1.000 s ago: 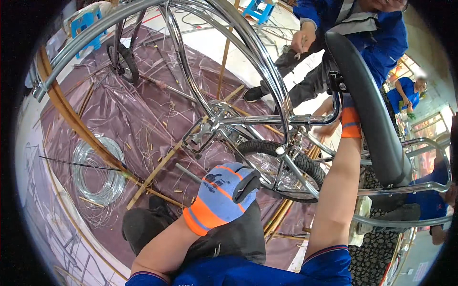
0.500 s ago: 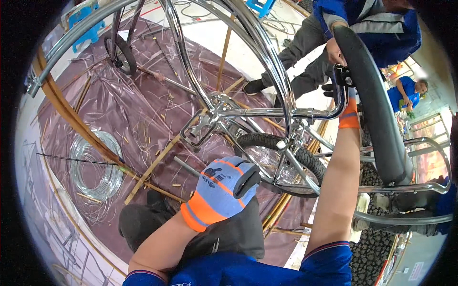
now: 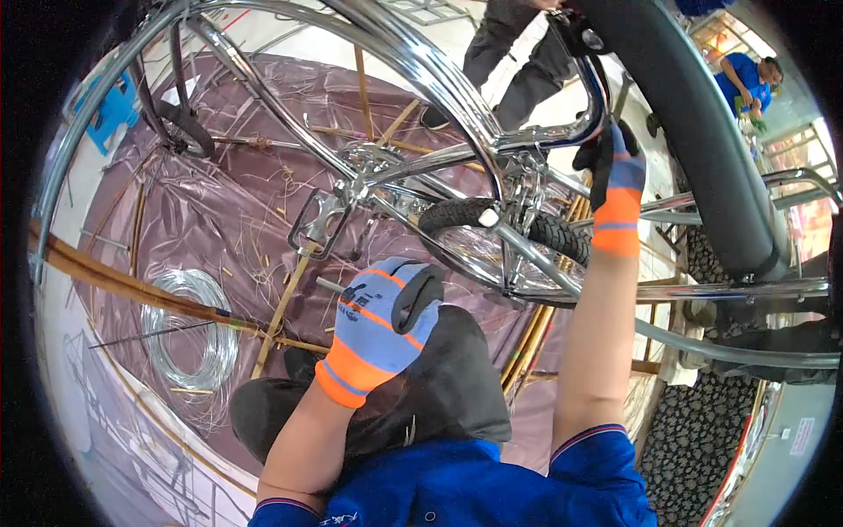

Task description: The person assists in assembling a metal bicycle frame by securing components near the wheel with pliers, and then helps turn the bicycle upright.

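Observation:
In a blue and orange work glove with black palm, my left hand [image 3: 385, 312] is closed above my knee. It grips a grey metal rod [image 3: 330, 285], whose short end juts out beyond the glove; the rest is hidden. My right hand [image 3: 618, 167], gloved alike, reaches up to a bent chrome tube [image 3: 600, 97] of a large bicycle-like frame, its thumb and fingers on either side of the tube's bend. Above it is a long black saddle [image 3: 676, 114]. A pedal [image 3: 318, 224] and a black-tyred wheel [image 3: 555, 235] sit farther left and lower.
A purple plastic sheet [image 3: 255, 189] covers the floor, with a wire coil [image 3: 189, 329], bamboo strips [image 3: 132, 279] and sticks on it. Someone's dark trousers [image 3: 531, 75] show beyond the frame. Another person in blue [image 3: 745, 81] works at the far right. A blue stool [image 3: 112, 114] stands far left.
My view has shifted, and the frame and saddle appear higher and closer. The other person's hand at the saddle has mostly left view. My right hand has shifted to the tube's bend; my left stays closed.

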Demonstrator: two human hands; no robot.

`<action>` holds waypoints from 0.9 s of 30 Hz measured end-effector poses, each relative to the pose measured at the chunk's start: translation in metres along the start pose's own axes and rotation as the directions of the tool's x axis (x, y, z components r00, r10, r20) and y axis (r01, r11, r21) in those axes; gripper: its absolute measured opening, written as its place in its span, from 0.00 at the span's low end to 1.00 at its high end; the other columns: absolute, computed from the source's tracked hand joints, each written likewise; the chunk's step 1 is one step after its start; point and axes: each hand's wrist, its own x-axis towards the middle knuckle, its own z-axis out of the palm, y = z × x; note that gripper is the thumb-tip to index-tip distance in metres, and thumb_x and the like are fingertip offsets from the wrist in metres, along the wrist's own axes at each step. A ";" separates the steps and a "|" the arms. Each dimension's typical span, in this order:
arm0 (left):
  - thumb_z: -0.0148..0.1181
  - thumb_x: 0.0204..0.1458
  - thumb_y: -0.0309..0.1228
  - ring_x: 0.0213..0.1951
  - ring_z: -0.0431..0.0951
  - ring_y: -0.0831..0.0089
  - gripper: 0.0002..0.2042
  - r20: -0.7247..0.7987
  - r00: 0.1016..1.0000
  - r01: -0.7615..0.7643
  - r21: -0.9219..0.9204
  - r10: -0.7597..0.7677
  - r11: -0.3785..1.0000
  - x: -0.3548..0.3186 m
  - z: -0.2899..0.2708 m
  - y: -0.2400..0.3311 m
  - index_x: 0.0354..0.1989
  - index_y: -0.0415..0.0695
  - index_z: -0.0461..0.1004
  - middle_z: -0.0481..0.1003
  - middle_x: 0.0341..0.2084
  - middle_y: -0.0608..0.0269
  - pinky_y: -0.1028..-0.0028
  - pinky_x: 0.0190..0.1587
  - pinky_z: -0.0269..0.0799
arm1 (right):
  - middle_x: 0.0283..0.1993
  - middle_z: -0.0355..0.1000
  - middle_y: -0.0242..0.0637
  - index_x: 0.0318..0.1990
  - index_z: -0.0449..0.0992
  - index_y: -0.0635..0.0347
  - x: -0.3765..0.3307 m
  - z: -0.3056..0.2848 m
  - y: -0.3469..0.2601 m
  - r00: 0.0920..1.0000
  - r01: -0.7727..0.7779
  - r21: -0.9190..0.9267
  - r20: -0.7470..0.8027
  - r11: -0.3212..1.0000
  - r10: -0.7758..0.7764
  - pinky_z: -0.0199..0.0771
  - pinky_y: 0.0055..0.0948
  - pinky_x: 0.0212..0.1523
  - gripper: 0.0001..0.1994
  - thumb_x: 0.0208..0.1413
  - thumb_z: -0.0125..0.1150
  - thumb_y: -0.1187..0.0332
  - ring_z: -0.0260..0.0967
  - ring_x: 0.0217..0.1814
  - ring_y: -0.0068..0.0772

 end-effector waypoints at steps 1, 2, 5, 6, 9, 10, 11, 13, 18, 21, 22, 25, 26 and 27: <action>0.59 0.47 0.22 0.42 0.76 0.51 0.13 0.014 1.000 -0.003 0.002 0.003 1.000 0.000 0.004 -0.001 0.43 0.39 0.76 0.76 0.39 0.50 0.64 0.46 0.72 | 0.25 0.74 0.39 0.40 0.77 0.64 -0.021 0.007 -0.014 0.992 -0.096 0.027 -0.075 0.995 0.097 0.69 0.28 0.23 0.17 0.64 0.50 0.58 0.67 0.19 0.28; 0.59 0.47 0.22 0.42 0.76 0.52 0.12 0.027 1.000 0.002 -0.004 -0.002 1.000 0.001 0.006 -0.003 0.43 0.39 0.76 0.76 0.39 0.50 0.64 0.46 0.72 | 0.27 0.74 0.40 0.41 0.77 0.65 -0.040 0.007 -0.013 0.995 -0.091 0.083 -0.039 0.992 0.095 0.69 0.26 0.25 0.17 0.65 0.49 0.58 0.67 0.20 0.27; 0.60 0.46 0.24 0.42 0.76 0.53 0.13 0.035 0.999 -0.013 0.037 0.011 0.999 -0.001 0.016 -0.011 0.42 0.41 0.76 0.76 0.39 0.54 0.63 0.45 0.72 | 0.32 0.75 0.42 0.46 0.77 0.67 -0.057 -0.013 0.043 1.000 0.008 0.099 -0.028 0.995 -0.005 0.69 0.24 0.29 0.19 0.67 0.45 0.59 0.69 0.25 0.26; 0.62 0.45 0.25 0.41 0.76 0.54 0.13 0.024 1.000 -0.022 0.076 0.020 0.997 -0.001 0.019 -0.013 0.42 0.43 0.76 0.77 0.38 0.56 0.61 0.44 0.72 | 0.31 0.75 0.41 0.48 0.76 0.68 -0.063 -0.012 0.046 0.998 -0.050 0.070 0.036 0.996 0.048 0.69 0.24 0.30 0.20 0.67 0.44 0.59 0.68 0.26 0.25; 0.61 0.46 0.25 0.41 0.75 0.54 0.12 0.080 0.996 -0.056 0.105 0.048 0.993 0.008 0.028 -0.009 0.41 0.43 0.76 0.77 0.38 0.56 0.62 0.44 0.72 | 0.38 0.75 0.35 0.47 0.76 0.69 -0.075 -0.016 0.056 1.000 0.005 0.036 -0.003 0.999 -0.005 0.71 0.23 0.41 0.13 0.62 0.54 0.69 0.70 0.39 0.21; 0.59 0.47 0.25 0.41 0.75 0.53 0.12 0.109 0.994 -0.032 0.110 0.020 0.993 0.005 0.029 -0.013 0.41 0.42 0.76 0.77 0.38 0.56 0.62 0.44 0.72 | 0.36 0.75 0.34 0.45 0.77 0.70 -0.078 -0.013 0.041 0.989 -0.077 -0.012 0.129 0.997 0.078 0.68 0.23 0.42 0.12 0.60 0.54 0.71 0.68 0.38 0.21; 0.59 0.47 0.25 0.41 0.75 0.53 0.12 0.114 0.993 -0.031 0.120 0.017 0.992 0.004 0.030 -0.013 0.41 0.42 0.76 0.77 0.38 0.56 0.62 0.44 0.72 | 0.36 0.75 0.34 0.45 0.77 0.70 -0.079 -0.011 0.035 0.988 -0.083 -0.003 0.129 0.997 0.083 0.68 0.23 0.42 0.12 0.60 0.54 0.71 0.68 0.38 0.21; 0.60 0.46 0.25 0.41 0.76 0.53 0.12 0.053 0.998 0.011 0.064 -0.015 0.998 0.002 0.033 -0.013 0.41 0.42 0.76 0.77 0.38 0.56 0.62 0.44 0.72 | 0.36 0.74 0.33 0.45 0.78 0.70 -0.079 -0.008 0.027 0.982 0.093 -0.135 0.173 0.986 -0.069 0.67 0.24 0.41 0.11 0.58 0.55 0.72 0.65 0.37 0.20; 0.62 0.45 0.26 0.41 0.76 0.54 0.13 0.076 0.997 0.000 0.066 -0.005 0.998 0.004 0.036 -0.013 0.42 0.42 0.76 0.76 0.38 0.56 0.62 0.44 0.72 | 0.40 0.76 0.33 0.45 0.78 0.69 -0.081 -0.004 0.026 0.985 0.042 -0.086 0.169 0.995 -0.027 0.67 0.23 0.44 0.11 0.59 0.55 0.72 0.66 0.40 0.20; 0.62 0.45 0.26 0.41 0.76 0.54 0.14 0.055 0.998 0.019 0.030 -0.020 0.999 0.006 0.037 -0.008 0.42 0.42 0.76 0.76 0.38 0.56 0.62 0.44 0.72 | 0.43 0.77 0.34 0.46 0.78 0.68 -0.080 -0.002 0.022 0.984 -0.048 0.112 0.178 0.993 0.027 0.69 0.23 0.46 0.11 0.58 0.57 0.73 0.69 0.42 0.20; 0.62 0.45 0.27 0.41 0.76 0.54 0.14 0.060 0.998 0.022 0.034 -0.024 0.999 0.006 0.036 -0.006 0.42 0.43 0.76 0.76 0.38 0.56 0.62 0.44 0.72 | 0.44 0.77 0.34 0.48 0.77 0.68 -0.079 -0.002 0.029 0.985 -0.069 0.150 0.170 0.986 0.043 0.70 0.22 0.46 0.12 0.57 0.58 0.74 0.70 0.42 0.20; 0.62 0.45 0.27 0.40 0.76 0.54 0.13 0.080 0.995 -0.063 0.155 0.051 0.986 0.001 0.036 -0.015 0.41 0.43 0.76 0.76 0.38 0.56 0.62 0.43 0.72 | 0.44 0.77 0.37 0.51 0.74 0.69 -0.076 -0.006 0.035 0.980 -0.115 0.181 0.182 0.977 0.081 0.72 0.22 0.47 0.16 0.55 0.60 0.77 0.73 0.43 0.23; 0.62 0.45 0.27 0.40 0.76 0.54 0.13 0.076 0.996 -0.062 0.154 0.051 0.986 0.001 0.036 -0.014 0.41 0.43 0.76 0.76 0.38 0.56 0.62 0.43 0.72 | 0.45 0.77 0.36 0.50 0.75 0.69 -0.076 -0.008 0.036 0.972 -0.151 0.171 0.205 0.974 0.114 0.72 0.22 0.48 0.14 0.56 0.59 0.76 0.73 0.43 0.23; 0.62 0.45 0.26 0.40 0.76 0.54 0.13 0.072 0.996 -0.062 0.157 0.051 0.986 0.002 0.037 -0.013 0.41 0.43 0.76 0.76 0.38 0.56 0.62 0.43 0.72 | 0.45 0.77 0.36 0.49 0.75 0.69 -0.077 -0.010 0.037 0.963 -0.186 0.160 0.227 0.969 0.147 0.72 0.23 0.48 0.13 0.56 0.59 0.76 0.73 0.43 0.23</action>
